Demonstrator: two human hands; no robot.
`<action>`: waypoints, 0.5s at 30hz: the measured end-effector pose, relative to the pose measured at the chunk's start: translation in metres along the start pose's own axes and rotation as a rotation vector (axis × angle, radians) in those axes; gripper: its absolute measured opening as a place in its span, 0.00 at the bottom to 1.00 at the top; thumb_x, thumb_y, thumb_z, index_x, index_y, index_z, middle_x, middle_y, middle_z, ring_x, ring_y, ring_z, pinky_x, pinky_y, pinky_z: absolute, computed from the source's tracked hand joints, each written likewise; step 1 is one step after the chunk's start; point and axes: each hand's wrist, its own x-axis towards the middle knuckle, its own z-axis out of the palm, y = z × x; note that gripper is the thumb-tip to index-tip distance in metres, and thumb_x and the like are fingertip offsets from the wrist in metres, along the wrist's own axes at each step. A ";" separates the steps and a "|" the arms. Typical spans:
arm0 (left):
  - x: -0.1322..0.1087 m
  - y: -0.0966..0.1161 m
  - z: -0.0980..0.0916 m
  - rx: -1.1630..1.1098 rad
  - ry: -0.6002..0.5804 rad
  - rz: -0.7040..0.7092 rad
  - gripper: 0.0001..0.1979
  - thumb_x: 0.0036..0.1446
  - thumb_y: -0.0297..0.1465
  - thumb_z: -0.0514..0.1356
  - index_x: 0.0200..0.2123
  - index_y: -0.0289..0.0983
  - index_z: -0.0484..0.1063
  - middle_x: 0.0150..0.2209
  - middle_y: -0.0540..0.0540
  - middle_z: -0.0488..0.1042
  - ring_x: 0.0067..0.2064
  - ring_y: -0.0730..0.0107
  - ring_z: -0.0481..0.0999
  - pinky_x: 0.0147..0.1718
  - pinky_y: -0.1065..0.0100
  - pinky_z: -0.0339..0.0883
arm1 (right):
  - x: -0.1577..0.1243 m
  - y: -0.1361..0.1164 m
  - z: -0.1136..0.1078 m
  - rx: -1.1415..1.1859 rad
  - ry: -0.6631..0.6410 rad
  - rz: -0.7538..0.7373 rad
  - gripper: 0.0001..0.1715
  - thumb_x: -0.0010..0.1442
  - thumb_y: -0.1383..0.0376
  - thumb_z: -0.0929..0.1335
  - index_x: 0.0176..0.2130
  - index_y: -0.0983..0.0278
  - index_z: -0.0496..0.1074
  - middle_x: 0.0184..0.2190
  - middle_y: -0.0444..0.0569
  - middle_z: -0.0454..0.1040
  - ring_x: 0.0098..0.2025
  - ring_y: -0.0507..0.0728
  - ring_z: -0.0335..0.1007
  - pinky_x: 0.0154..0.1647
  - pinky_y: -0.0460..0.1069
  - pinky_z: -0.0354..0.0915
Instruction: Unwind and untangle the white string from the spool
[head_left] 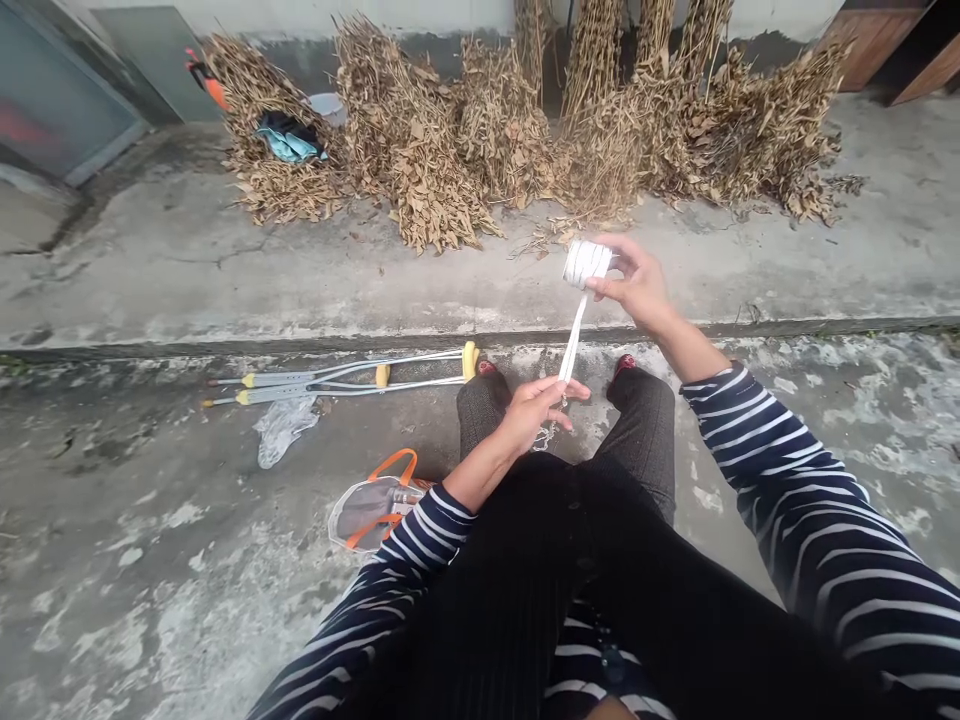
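My right hand (630,280) grips a white roll of flat cord or band (588,263) by its right end, fingers above and thumb below. From the roll, white strands (574,340) run down to my left hand (534,412). The strands pass into the fingers of my left hand, which are closed on them near the thumb. Below this hand, a thin loose white tail (544,436) hangs by my lap. The roll is held up in front of me, apart from the ground.
A pair of crutches (349,375) lies on the concrete left of my feet, beside a crumpled clear plastic bag (285,428). A clear bag with orange handles (367,515) sits near my left leg. Dried plant bundles (442,150) lean along the wall beyond a low concrete step (300,290).
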 end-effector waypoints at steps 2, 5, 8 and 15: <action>-0.003 0.010 0.003 -0.031 -0.024 0.004 0.22 0.54 0.47 0.72 0.38 0.32 0.83 0.52 0.31 0.83 0.56 0.49 0.81 0.31 0.69 0.78 | -0.008 0.009 0.004 -0.107 -0.016 -0.001 0.40 0.45 0.48 0.84 0.53 0.57 0.78 0.57 0.54 0.71 0.48 0.60 0.70 0.31 0.48 0.75; 0.000 0.031 0.007 -0.071 -0.041 0.007 0.18 0.53 0.43 0.72 0.35 0.31 0.82 0.47 0.32 0.84 0.50 0.54 0.84 0.29 0.71 0.75 | -0.027 0.025 0.012 -0.176 -0.075 0.048 0.38 0.47 0.48 0.82 0.54 0.60 0.79 0.59 0.56 0.68 0.52 0.62 0.69 0.34 0.49 0.75; 0.012 0.054 0.006 -0.074 -0.057 0.012 0.15 0.52 0.39 0.71 0.33 0.31 0.80 0.40 0.34 0.85 0.40 0.60 0.85 0.25 0.73 0.70 | -0.047 0.037 0.019 -0.121 -0.126 0.121 0.37 0.49 0.48 0.81 0.55 0.60 0.78 0.61 0.57 0.66 0.56 0.64 0.69 0.38 0.51 0.76; 0.046 0.097 -0.001 -0.048 0.042 0.033 0.08 0.60 0.30 0.62 0.33 0.31 0.78 0.32 0.38 0.84 0.34 0.69 0.84 0.24 0.76 0.65 | -0.072 0.041 0.031 0.076 -0.219 0.180 0.38 0.52 0.49 0.82 0.58 0.56 0.77 0.62 0.54 0.69 0.60 0.64 0.69 0.52 0.57 0.78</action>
